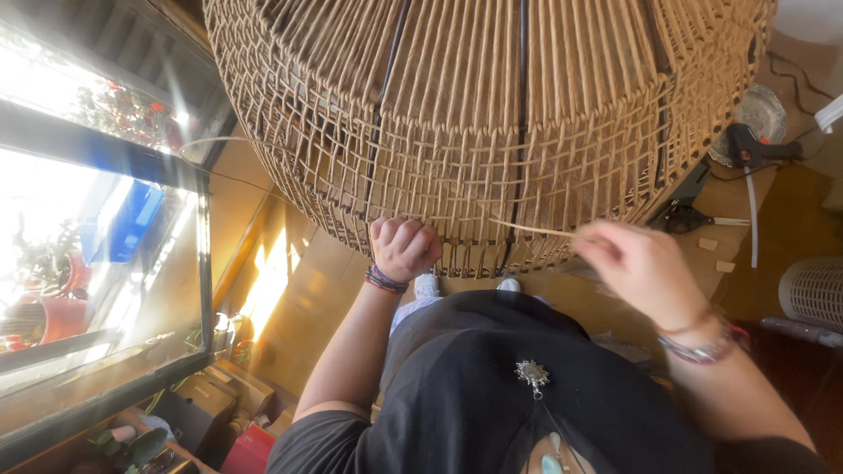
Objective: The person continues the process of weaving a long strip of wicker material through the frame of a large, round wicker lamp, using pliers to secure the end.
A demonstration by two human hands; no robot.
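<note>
The left hand [404, 248] is fisted on the woven basket's [492, 123] lower rim, steadying it, while the right hand [637, 268] pinches a cane strand [536, 230] taut.

The woven basket [492, 123] blocks ahead; open floor [307, 290] lies below.

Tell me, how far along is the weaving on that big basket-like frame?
Most of the woven frame is covered in cord. The left hand grips the bottom edge while the right hand pulls a strand taut. The lowest rows look open and sparse.
</note>
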